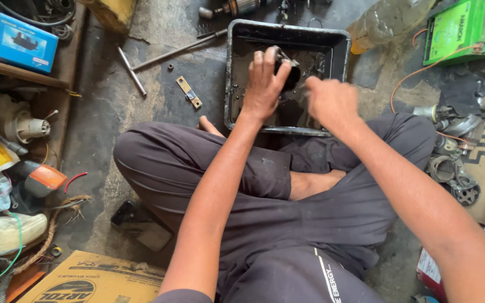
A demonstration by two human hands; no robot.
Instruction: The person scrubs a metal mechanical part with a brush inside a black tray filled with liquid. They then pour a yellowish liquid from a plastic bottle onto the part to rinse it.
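Far left of the tray: a blue box (22, 42) sat on a wooden shelf, with a pale motor housing (26, 126) below it.

Left of the tray: a metal rod (132, 71) and a small brass bracket (189, 92) lay on the stained concrete floor.

Landmark: a black plastic tray (341, 53) rested on the floor before a person seated cross-legged, with dark oily liquid in it.

Left hand (264, 84): reached over the tray's near rim, fingers curled round a dark round part (288, 73) held above the liquid.

Right hand (332, 101): hovered over the tray's right half, blurred; fingers appeared closed into a loose fist, though what they held could not be told.

Progress: the part was in the tray and in hand, so washing looked under way; it remained dark and unfinished, and nothing clean lay set aside.

Right of the tray: a clear plastic bottle (385, 19), a green box (467, 28), an orange wire (422, 73) and a heap of metal rings (456, 179).
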